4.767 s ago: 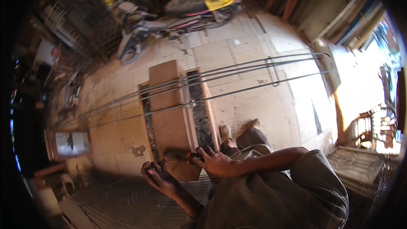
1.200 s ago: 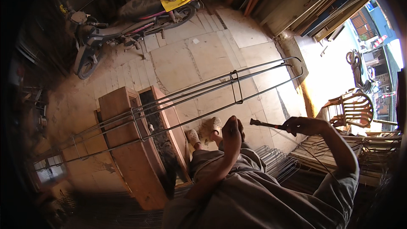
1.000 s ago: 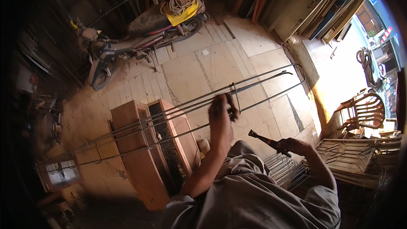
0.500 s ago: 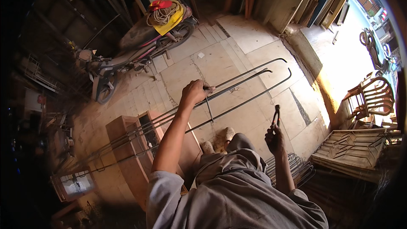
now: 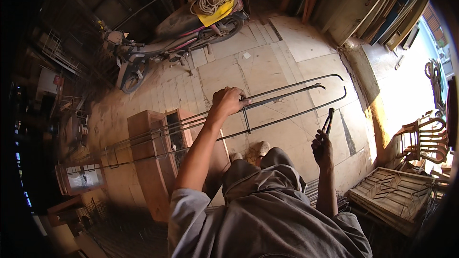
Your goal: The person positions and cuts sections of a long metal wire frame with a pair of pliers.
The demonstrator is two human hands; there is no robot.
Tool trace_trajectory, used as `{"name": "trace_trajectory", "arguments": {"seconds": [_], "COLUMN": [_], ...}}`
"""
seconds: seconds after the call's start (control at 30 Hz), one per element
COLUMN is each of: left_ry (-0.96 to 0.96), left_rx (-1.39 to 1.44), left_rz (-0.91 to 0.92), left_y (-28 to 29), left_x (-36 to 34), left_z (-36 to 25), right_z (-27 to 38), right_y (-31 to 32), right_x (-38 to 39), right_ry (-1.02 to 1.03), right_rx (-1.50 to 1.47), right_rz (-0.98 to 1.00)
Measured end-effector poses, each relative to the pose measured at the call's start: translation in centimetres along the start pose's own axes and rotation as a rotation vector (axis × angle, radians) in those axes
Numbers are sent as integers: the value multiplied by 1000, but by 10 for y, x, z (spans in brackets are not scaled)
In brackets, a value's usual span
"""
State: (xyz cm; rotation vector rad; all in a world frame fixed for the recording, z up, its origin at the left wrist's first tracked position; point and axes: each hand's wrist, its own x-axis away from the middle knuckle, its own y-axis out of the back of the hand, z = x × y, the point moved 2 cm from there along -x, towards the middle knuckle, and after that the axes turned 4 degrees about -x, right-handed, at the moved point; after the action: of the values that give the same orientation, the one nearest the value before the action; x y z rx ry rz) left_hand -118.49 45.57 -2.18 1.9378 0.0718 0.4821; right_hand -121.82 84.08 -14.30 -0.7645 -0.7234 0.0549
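My left hand [image 5: 228, 100] is closed at the long steel rods [image 5: 287, 95], gripping the upper ones beside a thin cross-tie [image 5: 247, 122]. The rods are dark, hooked at their right ends, and run off to the lower left in a long frame. What exactly lies under my fingers is hidden. In my right hand [image 5: 322, 149] is a pair of dark pincers [image 5: 328, 120], jaws pointing up and away from me. The pincers are apart from the rods, to the right of and below the hooked ends.
A wooden cabinet [image 5: 143, 162] lies under the rods at left. At the back, a motorcycle [image 5: 167, 43] carries coiled rope [image 5: 210, 5]. A chair [image 5: 420, 138] and carved wooden panels [image 5: 392, 193] stand at right. Bent rods [image 5: 311, 192] lie near my right forearm.
The view has shifted, so the floor and rods sit further right. My left hand keeps its hold beside the cross-tie. My right hand and the pincers have risen slightly and moved right in the picture.
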Motion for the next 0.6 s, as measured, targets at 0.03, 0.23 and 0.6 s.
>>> {"name": "trace_trajectory", "arguments": {"seconds": [0.03,0.23,0.6], "left_ry": [4,-12,-5], "left_rx": [16,72,134], "left_rz": [10,-59,-356], "left_y": [-1,-10,6], "left_x": [-1,-2,45], "left_z": [1,16,39], "right_z": [-7,-41,-87], "right_y": [3,34,-7], "right_x": [2,15,74], "right_ry": [-28,-203,450], "right_rx": [13,554,2108], "right_rz": [-20,-86,443]}}
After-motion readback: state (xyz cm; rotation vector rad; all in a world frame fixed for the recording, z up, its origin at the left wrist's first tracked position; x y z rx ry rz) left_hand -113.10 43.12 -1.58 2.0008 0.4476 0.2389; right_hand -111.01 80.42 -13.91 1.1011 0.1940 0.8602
